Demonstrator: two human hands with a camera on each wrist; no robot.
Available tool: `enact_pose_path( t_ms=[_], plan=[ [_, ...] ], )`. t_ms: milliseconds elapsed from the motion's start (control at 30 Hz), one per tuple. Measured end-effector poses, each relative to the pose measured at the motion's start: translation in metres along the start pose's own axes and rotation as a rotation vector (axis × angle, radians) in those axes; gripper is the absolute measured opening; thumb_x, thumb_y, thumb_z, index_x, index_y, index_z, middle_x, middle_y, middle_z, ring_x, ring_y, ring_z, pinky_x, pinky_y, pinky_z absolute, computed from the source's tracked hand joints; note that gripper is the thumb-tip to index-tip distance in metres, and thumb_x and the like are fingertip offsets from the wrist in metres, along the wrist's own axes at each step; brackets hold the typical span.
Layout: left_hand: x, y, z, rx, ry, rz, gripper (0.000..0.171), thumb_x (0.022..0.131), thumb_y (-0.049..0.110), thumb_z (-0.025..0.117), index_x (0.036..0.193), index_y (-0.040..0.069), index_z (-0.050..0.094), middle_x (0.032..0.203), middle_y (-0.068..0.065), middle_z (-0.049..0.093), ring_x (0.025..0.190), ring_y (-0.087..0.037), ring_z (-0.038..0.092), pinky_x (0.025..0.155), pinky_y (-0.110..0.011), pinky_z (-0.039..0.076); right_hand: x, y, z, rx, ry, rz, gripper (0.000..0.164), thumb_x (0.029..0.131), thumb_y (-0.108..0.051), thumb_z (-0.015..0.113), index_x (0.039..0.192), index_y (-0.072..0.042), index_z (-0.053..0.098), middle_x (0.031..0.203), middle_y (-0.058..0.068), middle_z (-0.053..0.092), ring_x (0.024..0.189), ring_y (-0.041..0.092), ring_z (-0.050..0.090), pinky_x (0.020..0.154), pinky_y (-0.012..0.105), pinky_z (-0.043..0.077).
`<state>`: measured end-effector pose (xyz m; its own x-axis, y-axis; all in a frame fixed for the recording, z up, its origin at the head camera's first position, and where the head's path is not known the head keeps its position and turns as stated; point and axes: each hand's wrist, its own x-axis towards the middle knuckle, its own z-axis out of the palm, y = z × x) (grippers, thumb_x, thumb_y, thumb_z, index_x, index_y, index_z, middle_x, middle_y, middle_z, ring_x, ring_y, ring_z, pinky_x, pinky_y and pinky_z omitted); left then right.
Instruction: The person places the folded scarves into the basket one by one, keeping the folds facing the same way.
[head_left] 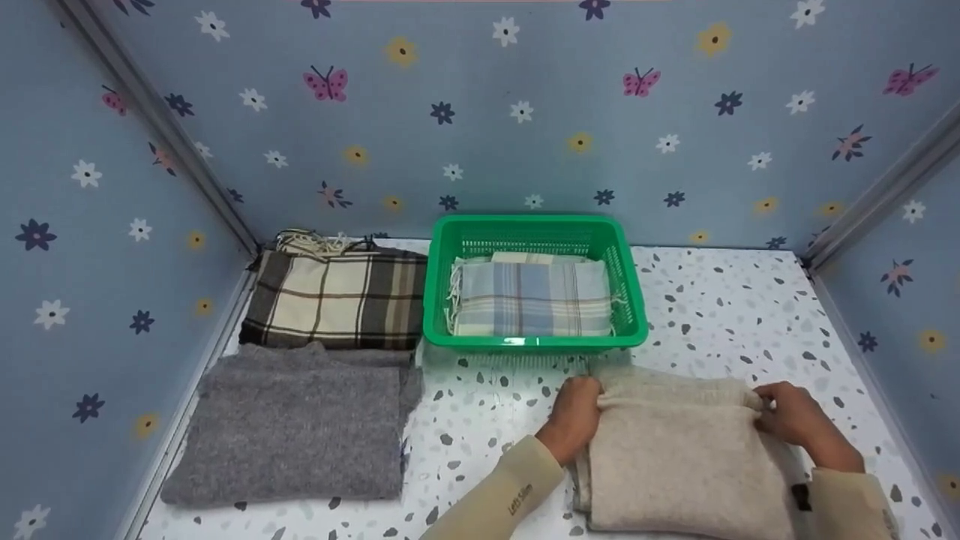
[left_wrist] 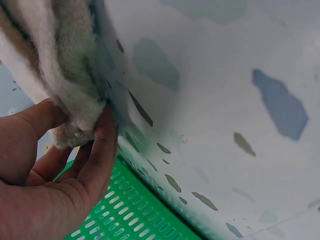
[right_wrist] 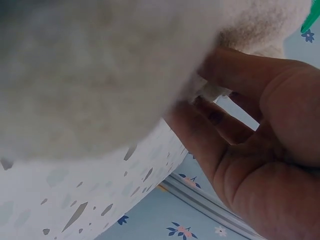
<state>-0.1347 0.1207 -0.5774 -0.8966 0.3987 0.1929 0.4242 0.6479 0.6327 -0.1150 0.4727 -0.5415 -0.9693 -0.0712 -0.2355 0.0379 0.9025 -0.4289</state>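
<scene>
A folded beige woollen shawl [head_left: 682,465] lies between my two hands at the front right of the head view. My left hand [head_left: 576,416] pinches its far left corner, thumb on one side and fingers on the other, as the left wrist view shows with the layered fold [left_wrist: 75,75]. At the far right corner my right hand [head_left: 795,416] grips the edge between thumb and fingers. Close up in the right wrist view, the fuzzy shawl [right_wrist: 90,75] hides part of the fingertips. Its far edge, thinner and paler, is near the basket's front.
A green plastic basket [head_left: 536,343] stands against the back wall, holding a folded blue-and-cream plaid shawl [head_left: 532,296] with fringe. Left of it lies a black-and-cream plaid shawl [head_left: 337,300], with a folded grey shawl [head_left: 300,427] in front. Flowered walls enclose the speckled tabletop [head_left: 720,307].
</scene>
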Motion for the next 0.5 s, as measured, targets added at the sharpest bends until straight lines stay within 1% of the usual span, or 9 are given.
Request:
enact_pose_path(
  t_ms=[33, 100, 133, 233, 267, 333, 367, 433, 500],
  plan=[
    [0.000, -0.004, 0.005, 0.013, 0.022, 0.020, 0.023, 0.081, -0.013, 0.068, 0.071, 0.008, 0.071, 0.068, -0.001, 0.067, 0.064, -0.004, 0.049, 0.054, -0.025, 0.044, 0.000, -0.001, 0.000, -0.003, 0.002, -0.005, 0.011, 0.087, 0.000, 0.069, 0.096, 0.005, 0.074, 0.078, 0.008, 0.063, 0.064, 0.019, 0.047, 0.062, 0.038, 0.042],
    [-0.002, -0.006, 0.005, 0.005, 0.035, 0.036, 0.024, 0.082, -0.012, 0.068, 0.070, 0.008, 0.070, 0.068, -0.002, 0.068, 0.064, -0.004, 0.053, 0.054, -0.026, 0.045, -0.001, -0.002, 0.000, -0.006, 0.007, -0.024, 0.012, 0.086, 0.000, 0.069, 0.096, 0.006, 0.074, 0.080, 0.011, 0.066, 0.064, 0.018, 0.049, 0.062, 0.038, 0.044],
    [-0.002, -0.010, 0.009, 0.016, 0.056, 0.052, 0.024, 0.081, -0.010, 0.068, 0.069, 0.010, 0.070, 0.067, -0.001, 0.067, 0.064, -0.004, 0.054, 0.053, -0.028, 0.045, -0.002, -0.003, 0.000, -0.007, 0.010, -0.032, 0.012, 0.086, 0.001, 0.070, 0.096, 0.005, 0.075, 0.080, 0.011, 0.067, 0.063, 0.018, 0.049, 0.061, 0.038, 0.044],
    [-0.005, -0.010, 0.007, 0.032, 0.066, 0.061, 0.022, 0.082, -0.008, 0.069, 0.070, 0.010, 0.072, 0.068, -0.002, 0.068, 0.065, -0.007, 0.059, 0.053, -0.029, 0.045, -0.004, -0.006, 0.002, -0.004, 0.013, -0.052, 0.010, 0.085, 0.002, 0.069, 0.093, 0.003, 0.075, 0.079, 0.010, 0.067, 0.060, 0.017, 0.048, 0.059, 0.037, 0.044],
    [-0.006, -0.007, 0.002, 0.035, 0.049, 0.046, 0.020, 0.083, -0.009, 0.069, 0.072, 0.008, 0.073, 0.070, -0.004, 0.069, 0.066, -0.009, 0.062, 0.055, -0.028, 0.047, -0.005, -0.007, 0.002, -0.004, 0.013, -0.056, 0.009, 0.085, 0.002, 0.069, 0.092, 0.002, 0.074, 0.078, 0.010, 0.067, 0.060, 0.017, 0.048, 0.059, 0.037, 0.044],
    [-0.008, -0.006, 0.000, 0.055, 0.043, 0.041, 0.018, 0.083, -0.009, 0.069, 0.076, 0.006, 0.075, 0.072, -0.005, 0.070, 0.068, -0.013, 0.065, 0.057, -0.028, 0.048, -0.006, -0.008, 0.004, 0.001, 0.013, -0.057, 0.007, 0.085, 0.002, 0.068, 0.089, 0.000, 0.074, 0.075, 0.006, 0.064, 0.059, 0.017, 0.046, 0.058, 0.035, 0.043],
    [-0.009, -0.003, -0.005, 0.052, 0.027, 0.030, 0.016, 0.084, -0.009, 0.069, 0.078, 0.004, 0.076, 0.073, -0.007, 0.070, 0.069, -0.015, 0.066, 0.059, -0.027, 0.049, -0.007, -0.008, 0.005, 0.003, 0.018, -0.064, 0.006, 0.085, 0.001, 0.068, 0.087, -0.001, 0.073, 0.073, 0.005, 0.062, 0.058, 0.016, 0.045, 0.057, 0.035, 0.042],
    [-0.011, -0.002, -0.007, 0.063, 0.024, 0.027, 0.016, 0.083, -0.009, 0.068, 0.079, 0.004, 0.076, 0.073, -0.008, 0.070, 0.070, -0.017, 0.067, 0.060, -0.028, 0.049, -0.007, -0.009, 0.006, 0.006, 0.020, -0.069, 0.006, 0.084, 0.001, 0.069, 0.086, -0.001, 0.073, 0.072, 0.004, 0.061, 0.058, 0.016, 0.044, 0.057, 0.035, 0.041],
    [-0.013, -0.004, -0.008, 0.049, 0.016, 0.025, 0.016, 0.084, -0.010, 0.067, 0.081, 0.003, 0.076, 0.074, -0.008, 0.070, 0.070, -0.016, 0.066, 0.061, -0.028, 0.049, -0.007, -0.010, 0.007, 0.010, 0.022, -0.067, 0.007, 0.082, 0.001, 0.070, 0.088, 0.000, 0.074, 0.073, 0.004, 0.062, 0.059, 0.016, 0.045, 0.058, 0.035, 0.042]
  ],
)
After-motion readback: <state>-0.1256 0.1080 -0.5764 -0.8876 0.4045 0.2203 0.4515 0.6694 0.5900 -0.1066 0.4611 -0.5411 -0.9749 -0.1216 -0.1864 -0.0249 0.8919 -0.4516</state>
